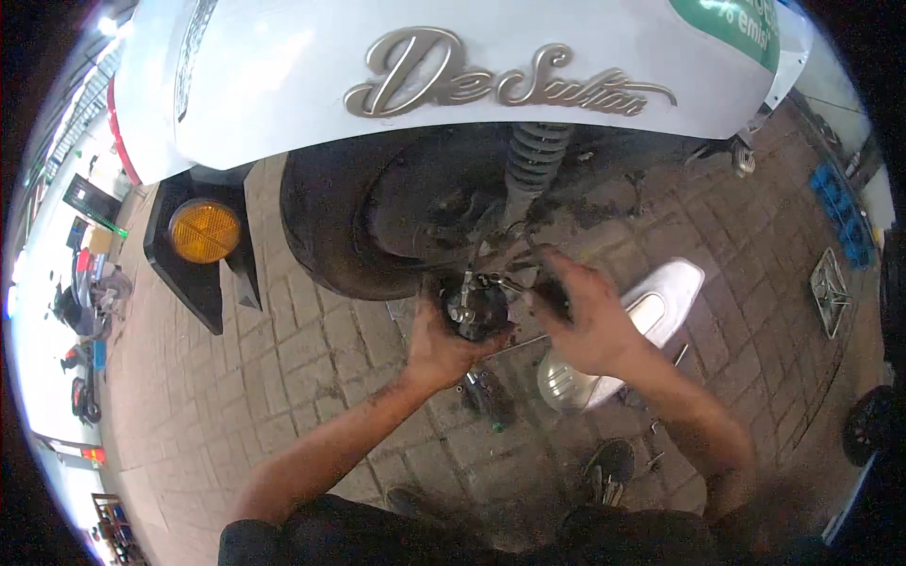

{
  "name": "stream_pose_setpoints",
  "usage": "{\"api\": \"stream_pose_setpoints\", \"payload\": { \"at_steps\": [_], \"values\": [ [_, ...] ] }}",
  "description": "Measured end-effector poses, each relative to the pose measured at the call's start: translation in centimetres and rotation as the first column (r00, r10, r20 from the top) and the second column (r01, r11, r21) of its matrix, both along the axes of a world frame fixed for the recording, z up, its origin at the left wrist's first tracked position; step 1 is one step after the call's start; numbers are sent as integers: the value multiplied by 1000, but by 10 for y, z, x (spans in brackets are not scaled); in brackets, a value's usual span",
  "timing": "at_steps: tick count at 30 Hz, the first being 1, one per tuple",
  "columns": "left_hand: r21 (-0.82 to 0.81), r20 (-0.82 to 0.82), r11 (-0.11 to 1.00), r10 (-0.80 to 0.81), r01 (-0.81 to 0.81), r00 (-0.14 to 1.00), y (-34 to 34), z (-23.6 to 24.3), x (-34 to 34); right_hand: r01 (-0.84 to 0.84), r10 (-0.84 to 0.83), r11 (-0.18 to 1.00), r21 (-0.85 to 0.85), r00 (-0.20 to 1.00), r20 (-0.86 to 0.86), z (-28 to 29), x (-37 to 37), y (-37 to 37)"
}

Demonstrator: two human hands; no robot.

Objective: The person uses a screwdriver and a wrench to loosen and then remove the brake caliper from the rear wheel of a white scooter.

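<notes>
My left hand [437, 344] is closed around a dark round mechanical part [478, 316] with bright metal fittings on its near face, beside the wheel of a white scooter. Close to its right side, my right hand [587, 316] has its fingers curled in. A short metal piece shows between those fingertips and the part, but what exactly they grip is hidden. Behind both hands are the black tyre [326, 236] and the shock absorber's coil spring [538, 156], under the white body panel [274, 90].
A silver-white cover [665, 292] lies on the brick paving under my right forearm. Small tools [486, 396] lie below my hands. An orange reflector [205, 231] on a black bracket juts out at left. Blue racks [840, 215] and a metal frame [829, 294] are at far right.
</notes>
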State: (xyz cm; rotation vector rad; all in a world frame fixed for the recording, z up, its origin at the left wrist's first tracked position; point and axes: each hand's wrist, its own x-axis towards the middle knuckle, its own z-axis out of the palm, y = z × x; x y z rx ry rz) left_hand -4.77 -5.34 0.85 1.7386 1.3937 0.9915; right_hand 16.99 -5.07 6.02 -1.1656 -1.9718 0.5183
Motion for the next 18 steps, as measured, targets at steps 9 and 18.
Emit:
{"api": "stream_pose_setpoints", "payload": {
  "at_steps": [9, 18],
  "values": [
    [217, -427, 976, 67, 30, 902, 5, 3, -5, -109, 108, 994, -1, 991, -73, 1, -14, 8],
    [154, -351, 987, 98, -46, 931, 4, 24, 0, -32, 30, 999, -1, 928, 372, 17, -26, -6]
  ]
}}
